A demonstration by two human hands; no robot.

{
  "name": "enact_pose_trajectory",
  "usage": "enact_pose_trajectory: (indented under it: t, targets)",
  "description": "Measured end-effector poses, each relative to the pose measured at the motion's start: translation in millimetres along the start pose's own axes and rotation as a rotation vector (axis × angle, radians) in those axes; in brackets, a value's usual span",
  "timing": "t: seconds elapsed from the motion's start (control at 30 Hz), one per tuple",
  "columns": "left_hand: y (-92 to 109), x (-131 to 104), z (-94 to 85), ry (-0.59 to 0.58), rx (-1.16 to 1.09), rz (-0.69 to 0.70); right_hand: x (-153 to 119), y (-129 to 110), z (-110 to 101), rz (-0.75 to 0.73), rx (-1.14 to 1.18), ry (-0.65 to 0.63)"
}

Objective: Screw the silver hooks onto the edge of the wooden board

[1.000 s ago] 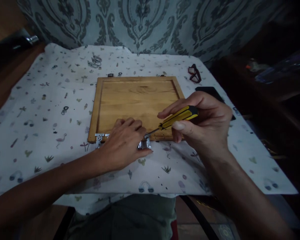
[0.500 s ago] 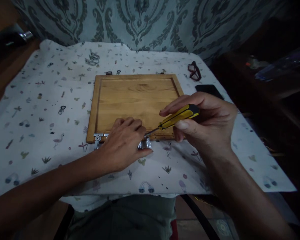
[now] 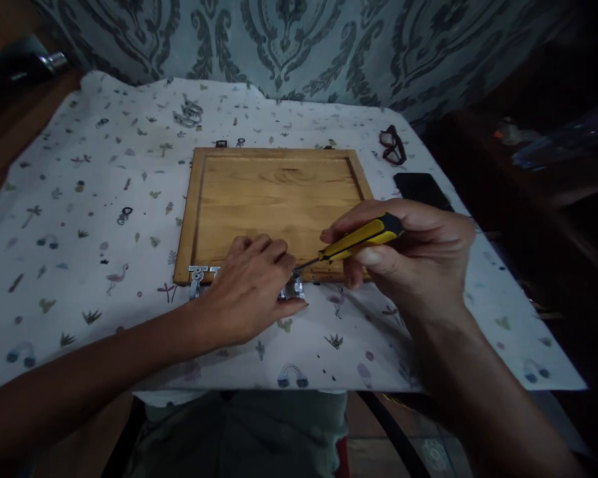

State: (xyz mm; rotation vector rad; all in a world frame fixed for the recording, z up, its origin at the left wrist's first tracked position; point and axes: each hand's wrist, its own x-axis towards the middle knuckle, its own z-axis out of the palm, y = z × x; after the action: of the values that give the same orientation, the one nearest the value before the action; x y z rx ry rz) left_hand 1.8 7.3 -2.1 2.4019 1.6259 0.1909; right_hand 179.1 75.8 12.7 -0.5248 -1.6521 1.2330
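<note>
A wooden panel (image 3: 279, 199) with a raised frame lies flat on the cloth. My left hand (image 3: 252, 289) bends over its near edge and holds a shiny metal hinge (image 3: 294, 288) there, partly hidden by the fingers and thumb. In my right hand (image 3: 418, 252) is a yellow and black screwdriver (image 3: 361, 238), gripped by the handle and slanting down to the left. Its tip meets the hinge beside my left fingers; any screw there is too small to make out. Another metal hinge (image 3: 196, 280) sits at the panel's near left corner.
A patterned cloth (image 3: 104, 318) covers the table. Loose metal parts (image 3: 188, 113) lie at the back left. Eyeglasses (image 3: 392, 145) and a dark phone-like slab (image 3: 423, 191) are on the right, the slab close behind my right hand. A patterned curtain or wall covering (image 3: 289, 46) rises behind.
My right hand and the screwdriver handle have dipped slightly, while the tip stays at the hinge. My left hand keeps its hold. The whole view has shifted a little.
</note>
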Motion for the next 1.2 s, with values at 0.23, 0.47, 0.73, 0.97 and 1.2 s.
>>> enact_pose_trajectory:
  t: [0.23, 0.47, 0.73, 0.97, 1.2]
  targets:
    - [-1.3, -1.2, 2.9, 0.018, -0.001, 0.014, 1.9, 5.9, -1.1, -0.042, 0.061, -0.001]
    - [-1.3, -0.5, 1.8, 0.02, -0.001, 0.015, -2.5, 3.4, -4.9, 0.03, -0.031, -0.082]
    - [-2.2, -0.5, 3.1, 0.019, -0.02, 0.016, 2.0, -4.0, 3.7, -0.036, -0.066, -0.007]
    - [-0.9, -0.6, 3.9, 0.033, -0.014, 0.015, 0.8, -5.1, 3.4, -0.013, -0.095, 0.009]
    - [-2.2, 0.3, 3.9, 0.038, -0.018, 0.019, -2.1, -2.6, 0.5, -0.01, -0.096, 0.007]
